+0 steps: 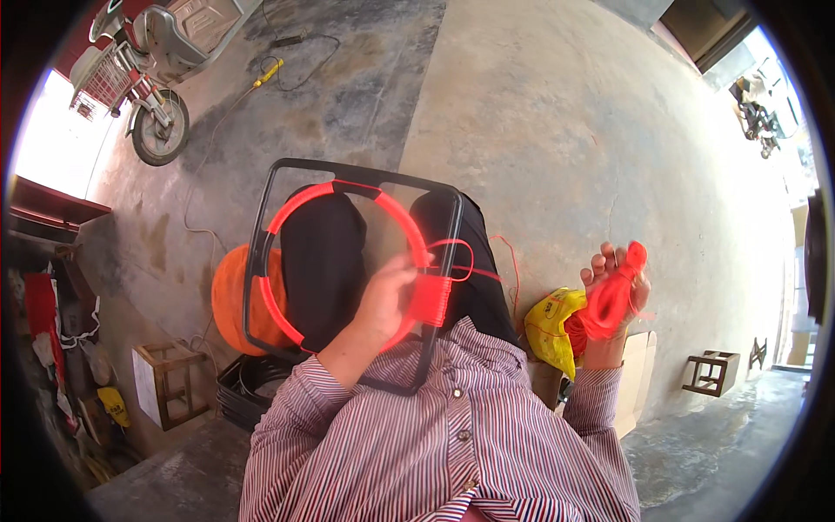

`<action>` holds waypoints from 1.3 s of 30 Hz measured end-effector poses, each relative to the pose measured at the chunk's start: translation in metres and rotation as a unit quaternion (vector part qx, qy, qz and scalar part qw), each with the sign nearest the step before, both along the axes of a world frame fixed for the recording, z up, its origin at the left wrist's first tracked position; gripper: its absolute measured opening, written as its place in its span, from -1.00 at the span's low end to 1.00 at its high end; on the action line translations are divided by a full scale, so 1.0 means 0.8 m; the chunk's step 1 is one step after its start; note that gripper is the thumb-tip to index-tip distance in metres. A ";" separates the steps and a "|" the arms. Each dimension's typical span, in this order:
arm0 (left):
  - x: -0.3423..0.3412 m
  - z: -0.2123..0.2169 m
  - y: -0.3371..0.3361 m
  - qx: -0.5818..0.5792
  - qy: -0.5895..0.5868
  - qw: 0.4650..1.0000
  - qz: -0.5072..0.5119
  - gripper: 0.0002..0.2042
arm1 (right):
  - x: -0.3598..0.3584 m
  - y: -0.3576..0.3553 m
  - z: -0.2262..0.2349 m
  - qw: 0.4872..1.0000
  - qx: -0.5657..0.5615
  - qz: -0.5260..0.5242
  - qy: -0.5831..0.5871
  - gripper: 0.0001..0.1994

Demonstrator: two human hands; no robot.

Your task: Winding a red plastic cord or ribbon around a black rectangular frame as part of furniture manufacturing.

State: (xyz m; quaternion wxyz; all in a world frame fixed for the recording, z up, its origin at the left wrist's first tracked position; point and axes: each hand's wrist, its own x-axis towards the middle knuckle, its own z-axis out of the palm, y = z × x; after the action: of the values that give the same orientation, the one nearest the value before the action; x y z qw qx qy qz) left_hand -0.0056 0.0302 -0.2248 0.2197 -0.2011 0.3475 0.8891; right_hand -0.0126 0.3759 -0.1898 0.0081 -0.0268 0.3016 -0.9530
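Observation:
A black rectangular frame (458, 228) with rounded corners lies tilted over my lap, with a ring (291, 211) inside it. Red cord covers much of the ring, and bare black sections show between the wrapped parts. My left hand (389, 300) grips the ring's right side. Beside its fingers, close red turns (430, 300) bind ring and frame side together. A loose red loop stands up above these turns, and a strand runs right. Out to the right, my right hand (619, 287) is raised, closed around a bundle of red cord (611, 303).
An orange round seat (233, 300) is at my left, near stacked black frames (243, 391) and a wooden stool (170, 383). A yellow bag (550, 331) and cardboard (639, 374) stand at my right. A scooter (156, 113) and a cable with a yellow connector (270, 73) are farther off.

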 end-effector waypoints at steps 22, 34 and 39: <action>0.011 -0.013 -0.004 -0.098 0.000 0.995 -0.021 -0.90 | 0.005 -0.115 0.049 0.984 0.133 0.065 -0.101 -0.85; 0.016 -0.014 0.025 -0.477 0.308 0.822 -0.044 -0.35 | 0.038 -0.185 0.094 0.848 0.112 0.503 0.122 -0.59; 0.013 -0.006 0.006 -0.187 0.034 0.981 0.030 -0.25 | -0.016 -0.125 0.056 0.720 0.573 0.288 0.265 -0.71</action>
State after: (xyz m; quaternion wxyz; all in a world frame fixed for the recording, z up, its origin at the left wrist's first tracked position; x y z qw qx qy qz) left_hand 0.0050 0.0353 -0.2299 0.1396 -0.2181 0.5090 0.8209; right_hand -0.0250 0.2762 -0.1448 0.2157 -0.3539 0.7577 -0.5041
